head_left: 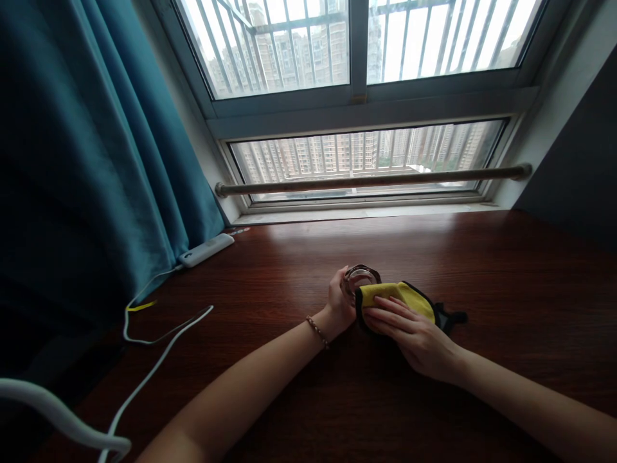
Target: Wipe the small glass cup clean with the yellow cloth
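A small glass (359, 278) was held at the middle of the dark wooden bench (482, 270), well in from the near edge and short of the window sill. The left hand (339, 302) was curled round its left side, fingers closed on the wall. The right hand (414, 334) lay flat, fingers pressed together on a yellow cloth (400, 294) with a black border, which was pushed against the right side of the glass. The glass thus stood between the two hands, just far of both, with the left hand the nearer and touching it. The cloth's long axis ran left to right, its black tab trailing off to the right. Whether the glass stood upright or was tipped could not be told.

One glass and one cloth were counted. A bead bracelet (317, 332) was worn on the left wrist. At the far left a white power strip (206, 250) lay beside a teal curtain (87, 161), and two white cables (159, 360) were trailed toward the near left corner
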Available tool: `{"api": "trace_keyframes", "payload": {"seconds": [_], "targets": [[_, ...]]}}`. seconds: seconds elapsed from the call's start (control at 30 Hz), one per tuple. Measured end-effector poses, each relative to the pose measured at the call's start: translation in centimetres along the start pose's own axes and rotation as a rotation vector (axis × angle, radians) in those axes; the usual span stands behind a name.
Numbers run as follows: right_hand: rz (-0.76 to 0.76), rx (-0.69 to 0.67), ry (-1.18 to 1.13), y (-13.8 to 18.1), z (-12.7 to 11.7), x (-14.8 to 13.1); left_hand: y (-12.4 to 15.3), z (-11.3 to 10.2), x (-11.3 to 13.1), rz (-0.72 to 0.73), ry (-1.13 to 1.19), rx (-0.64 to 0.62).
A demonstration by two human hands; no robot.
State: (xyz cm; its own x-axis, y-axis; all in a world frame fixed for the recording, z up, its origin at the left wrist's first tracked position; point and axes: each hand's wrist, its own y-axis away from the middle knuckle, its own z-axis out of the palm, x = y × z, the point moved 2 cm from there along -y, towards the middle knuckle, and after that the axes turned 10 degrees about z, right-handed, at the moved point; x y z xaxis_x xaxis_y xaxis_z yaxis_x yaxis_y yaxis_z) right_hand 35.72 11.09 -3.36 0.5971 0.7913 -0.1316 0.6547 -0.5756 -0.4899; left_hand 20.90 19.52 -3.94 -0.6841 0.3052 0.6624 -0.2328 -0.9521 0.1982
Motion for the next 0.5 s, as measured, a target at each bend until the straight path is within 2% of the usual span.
{"api": "trace_keyframes", "payload": {"seconds": [0.13,0.2,0.33,0.5], "targets": [[0.204,0.112,-0.131,0.1,0.3,1.1,-0.1,-0.3,-0.2,-0.049,-0.01,-0.044],[0.249,0.159,-0.185,0.1,0.4,1.5,0.2,-0.2,-0.2,-0.091,-0.049,-0.095],[0.216,0.158,-0.208,0.2,0.2,1.4,0.8,0.3,-0.6,-0.144,-0.142,-0.181],[0.134,0.139,-0.145,0.3,-0.4,0.9,1.1,0.6,-1.1,-0.138,-0.203,-0.23]]}}
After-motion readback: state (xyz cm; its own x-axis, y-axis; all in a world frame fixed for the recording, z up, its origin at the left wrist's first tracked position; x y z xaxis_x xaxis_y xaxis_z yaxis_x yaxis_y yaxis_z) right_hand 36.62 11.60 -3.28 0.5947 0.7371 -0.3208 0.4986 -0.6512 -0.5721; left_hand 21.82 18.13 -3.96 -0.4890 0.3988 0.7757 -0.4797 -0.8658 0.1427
